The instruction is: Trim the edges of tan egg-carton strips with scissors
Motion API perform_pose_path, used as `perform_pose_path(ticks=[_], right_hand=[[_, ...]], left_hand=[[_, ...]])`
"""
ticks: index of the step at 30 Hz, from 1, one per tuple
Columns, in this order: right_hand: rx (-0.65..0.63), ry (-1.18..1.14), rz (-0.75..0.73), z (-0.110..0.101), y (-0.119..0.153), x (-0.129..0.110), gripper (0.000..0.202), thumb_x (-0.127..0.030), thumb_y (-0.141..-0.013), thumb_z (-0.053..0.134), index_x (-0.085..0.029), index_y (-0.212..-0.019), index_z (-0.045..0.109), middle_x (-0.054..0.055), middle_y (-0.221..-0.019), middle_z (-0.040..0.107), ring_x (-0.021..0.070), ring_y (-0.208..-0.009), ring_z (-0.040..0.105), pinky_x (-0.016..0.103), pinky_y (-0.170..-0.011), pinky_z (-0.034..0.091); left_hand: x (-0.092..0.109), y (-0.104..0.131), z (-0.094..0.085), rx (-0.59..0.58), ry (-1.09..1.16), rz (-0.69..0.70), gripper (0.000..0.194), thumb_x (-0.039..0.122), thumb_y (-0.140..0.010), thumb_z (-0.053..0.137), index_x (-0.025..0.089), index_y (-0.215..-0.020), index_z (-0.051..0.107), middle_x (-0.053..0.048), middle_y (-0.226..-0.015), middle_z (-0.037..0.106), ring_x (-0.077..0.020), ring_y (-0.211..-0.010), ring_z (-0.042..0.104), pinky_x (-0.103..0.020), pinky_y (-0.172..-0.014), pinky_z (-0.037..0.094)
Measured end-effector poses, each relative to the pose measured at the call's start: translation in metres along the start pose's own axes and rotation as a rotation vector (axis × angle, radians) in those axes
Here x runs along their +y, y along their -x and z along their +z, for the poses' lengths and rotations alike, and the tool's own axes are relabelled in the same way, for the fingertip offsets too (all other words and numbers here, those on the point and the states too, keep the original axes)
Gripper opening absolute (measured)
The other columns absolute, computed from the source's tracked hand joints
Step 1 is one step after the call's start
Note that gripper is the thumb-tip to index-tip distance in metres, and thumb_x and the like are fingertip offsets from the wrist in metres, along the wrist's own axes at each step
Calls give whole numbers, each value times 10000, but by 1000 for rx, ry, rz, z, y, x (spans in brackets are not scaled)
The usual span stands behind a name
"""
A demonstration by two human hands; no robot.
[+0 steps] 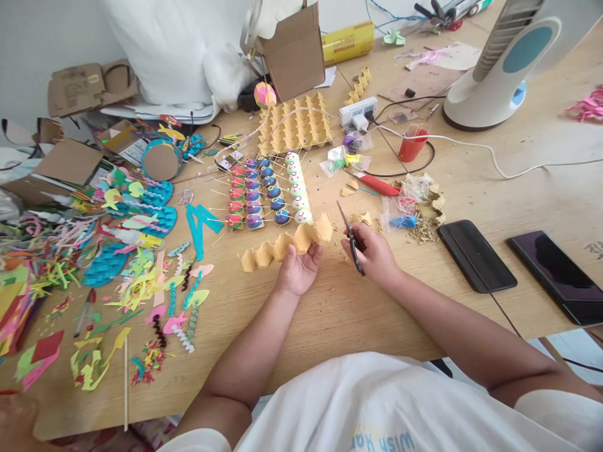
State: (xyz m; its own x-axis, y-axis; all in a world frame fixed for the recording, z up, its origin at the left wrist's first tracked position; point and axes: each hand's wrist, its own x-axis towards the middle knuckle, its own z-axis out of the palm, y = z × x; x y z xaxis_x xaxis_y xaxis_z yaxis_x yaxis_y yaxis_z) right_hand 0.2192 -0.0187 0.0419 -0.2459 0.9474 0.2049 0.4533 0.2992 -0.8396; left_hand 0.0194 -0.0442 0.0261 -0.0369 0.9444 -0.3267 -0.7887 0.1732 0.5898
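Egg-carton strip [286, 243] grasped in left hand [298, 270], right hand [372, 252] gripping dark scissors [354, 245], blades seemingly parted.

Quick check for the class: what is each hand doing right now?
Left hand: holding a strip of egg carton.
Right hand: closed around dark-handled craft knife or scissors; which, I cannot tell.

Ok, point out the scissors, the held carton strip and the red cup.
Scissors [350, 233]: head view, where blades meet handles.
Carton strip [281, 246]: head view, a cup near its middle.
Red cup [411, 147]: head view, its side wall.
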Motion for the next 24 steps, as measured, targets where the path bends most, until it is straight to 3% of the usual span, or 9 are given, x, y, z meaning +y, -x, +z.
perform_pose_path(ticks=[4,14,18,24], right_hand=[[-88,48,-71,0,3,-7,305,-432,-940,596,-204,-1138,557,6,-780,585,187,-712,561,290,-646,397],[8,270,-168,1,4,-8,343,-442,-964,572,-185,-1191,560,111,-996,685,254,-882,613,354,-773,436],[9,271,-170,0,3,-9,337,-439,-966,566,-181,-1183,570,102,-972,684,242,-850,610,337,-733,417],[-8,256,-135,-2,4,-11,336,-442,-953,586,-186,-1169,597,64,-881,669,210,-764,579,306,-668,372]], left_hand=[[-1,0,1,24,4,6,419,495,-894,731,251,-1235,709,-42,-1141,789,-144,-1059,736,-253,-969,575],[-1,3,0,-35,-30,14,408,450,-833,802,272,-1191,722,-24,-1225,766,-156,-1134,716,-257,-985,575],[-2,2,-1,-70,-1,18,412,442,-814,823,267,-1175,729,-17,-1181,781,-145,-1083,734,-233,-950,586],[-2,2,-2,-69,-9,21,419,452,-831,807,277,-1202,719,-22,-1229,767,-157,-1182,701,-258,-1016,567]])
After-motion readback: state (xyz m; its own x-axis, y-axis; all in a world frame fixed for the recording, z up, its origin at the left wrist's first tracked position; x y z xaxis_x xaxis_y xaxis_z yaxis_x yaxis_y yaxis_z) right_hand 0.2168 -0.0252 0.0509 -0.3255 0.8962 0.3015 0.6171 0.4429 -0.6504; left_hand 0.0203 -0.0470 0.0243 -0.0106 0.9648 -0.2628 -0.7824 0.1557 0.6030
